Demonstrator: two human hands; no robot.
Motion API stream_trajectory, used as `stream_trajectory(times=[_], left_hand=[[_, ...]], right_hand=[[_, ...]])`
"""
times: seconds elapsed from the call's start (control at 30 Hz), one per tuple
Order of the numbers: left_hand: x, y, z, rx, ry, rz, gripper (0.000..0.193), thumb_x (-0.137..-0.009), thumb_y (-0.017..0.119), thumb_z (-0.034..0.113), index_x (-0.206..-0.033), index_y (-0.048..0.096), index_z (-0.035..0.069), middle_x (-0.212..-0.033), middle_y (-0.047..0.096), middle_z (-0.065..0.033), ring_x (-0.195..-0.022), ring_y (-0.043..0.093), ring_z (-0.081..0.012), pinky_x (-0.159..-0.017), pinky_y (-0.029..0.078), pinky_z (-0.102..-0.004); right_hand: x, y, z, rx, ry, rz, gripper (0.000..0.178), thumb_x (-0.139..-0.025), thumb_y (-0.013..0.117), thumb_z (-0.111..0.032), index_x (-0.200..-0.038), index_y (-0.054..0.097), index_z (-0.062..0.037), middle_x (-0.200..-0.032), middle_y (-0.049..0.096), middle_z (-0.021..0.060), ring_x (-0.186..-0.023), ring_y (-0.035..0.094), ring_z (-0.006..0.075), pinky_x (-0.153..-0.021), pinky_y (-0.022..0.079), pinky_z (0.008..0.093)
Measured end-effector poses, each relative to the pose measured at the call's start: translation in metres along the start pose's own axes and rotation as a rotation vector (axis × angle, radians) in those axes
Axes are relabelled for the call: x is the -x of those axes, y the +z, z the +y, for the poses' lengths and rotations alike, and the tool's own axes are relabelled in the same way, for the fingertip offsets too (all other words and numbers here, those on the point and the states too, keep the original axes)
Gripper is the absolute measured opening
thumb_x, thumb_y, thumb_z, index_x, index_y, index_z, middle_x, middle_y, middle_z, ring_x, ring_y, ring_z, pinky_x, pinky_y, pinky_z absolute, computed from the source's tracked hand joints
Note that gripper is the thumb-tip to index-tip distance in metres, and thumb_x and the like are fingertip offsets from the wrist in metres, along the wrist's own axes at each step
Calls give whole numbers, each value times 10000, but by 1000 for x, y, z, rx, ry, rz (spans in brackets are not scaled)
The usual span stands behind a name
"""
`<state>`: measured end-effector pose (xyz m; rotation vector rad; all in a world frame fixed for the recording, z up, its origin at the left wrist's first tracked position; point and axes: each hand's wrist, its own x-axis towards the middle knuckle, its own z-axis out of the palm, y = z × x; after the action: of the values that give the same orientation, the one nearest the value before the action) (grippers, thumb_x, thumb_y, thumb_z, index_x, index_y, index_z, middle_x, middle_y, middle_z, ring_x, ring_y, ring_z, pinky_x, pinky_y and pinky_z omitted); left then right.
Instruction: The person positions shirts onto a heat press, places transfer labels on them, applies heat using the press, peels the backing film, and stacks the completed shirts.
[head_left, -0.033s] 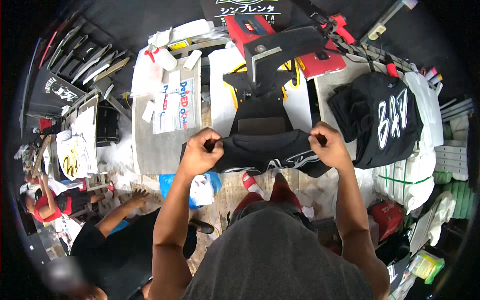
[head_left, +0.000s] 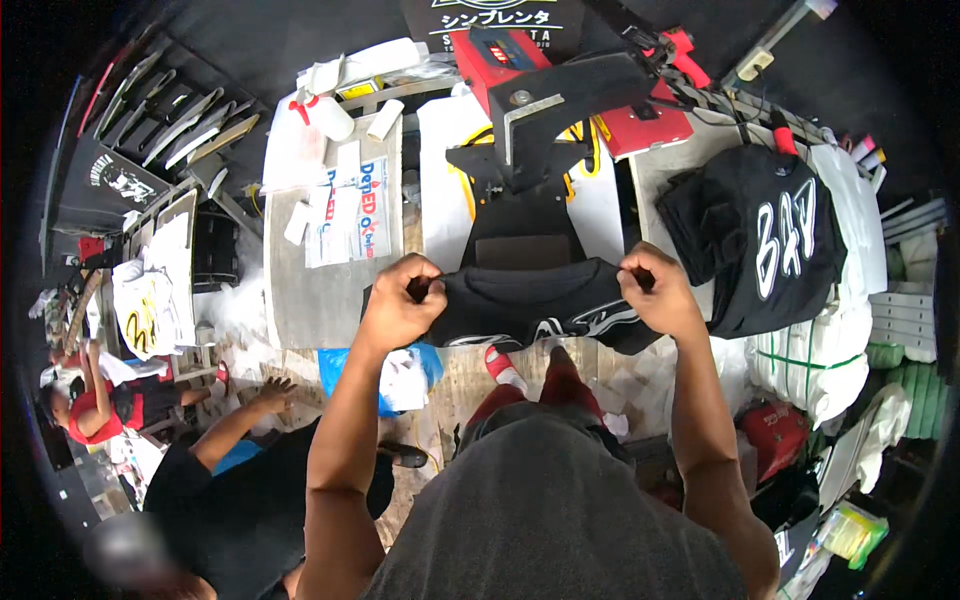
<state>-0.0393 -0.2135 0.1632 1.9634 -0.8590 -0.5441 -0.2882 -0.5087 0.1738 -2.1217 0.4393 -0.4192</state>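
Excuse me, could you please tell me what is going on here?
The wearer's left hand and right hand each grip one side of a black shirt, with its top edge spread between them. The shirt is at the near side of a red-and-black machine. To the right lies more black clothing with white lettering.

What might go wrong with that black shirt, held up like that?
The left hand and right hand grip the shirt only beside its neckline, so it might sag or slip if one lets go. It could also snag on the machine just beyond it. The blue bag on the floor might trip someone stepping left.
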Motion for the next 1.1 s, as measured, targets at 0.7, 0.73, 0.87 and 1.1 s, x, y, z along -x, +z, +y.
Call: stream_trajectory(times=[0.7, 0.73, 0.87, 1.1], left_hand=[[-42, -4, -6, 0, 67, 12, 81, -777, 677, -38, -836, 634, -6, -768, 631, -84, -681, 604, -152, -635, 475, -289], [-47, -1, -12, -10, 75, 33, 80, -778, 678, -36, -837, 634, -6, -767, 630, -85, -680, 604, -153, -635, 474, -288], [-84, 26, -54, -52, 17, 91, 71, -829, 691, 10, -893, 672, -12, -816, 675, -144, -728, 668, -220, -681, 519, -328], [-94, 71, -119, -118, -60, 103, 146, -960, 636, 119, -1017, 686, -5, -928, 711, -183, -826, 706, -270, -759, 543, -369]], right_hand=[[-36, -4, 16, -15, 25, -29, 73, -888, 703, -19, -939, 658, 7, -836, 637, 114, -750, 635, 242, -690, 494, 330], [-40, -1, 22, -23, 27, -26, 75, -891, 706, -30, -939, 662, 7, -838, 642, 123, -759, 646, 261, -696, 501, 341], [-72, 31, 66, 103, -21, 56, 103, -891, 721, -64, -939, 668, 11, -879, 666, 180, -817, 673, 355, -726, 526, 402], [-68, 84, 131, 83, 49, 125, 78, -907, 690, -58, -933, 661, 10, -889, 669, 186, -815, 673, 378, -730, 531, 421]])
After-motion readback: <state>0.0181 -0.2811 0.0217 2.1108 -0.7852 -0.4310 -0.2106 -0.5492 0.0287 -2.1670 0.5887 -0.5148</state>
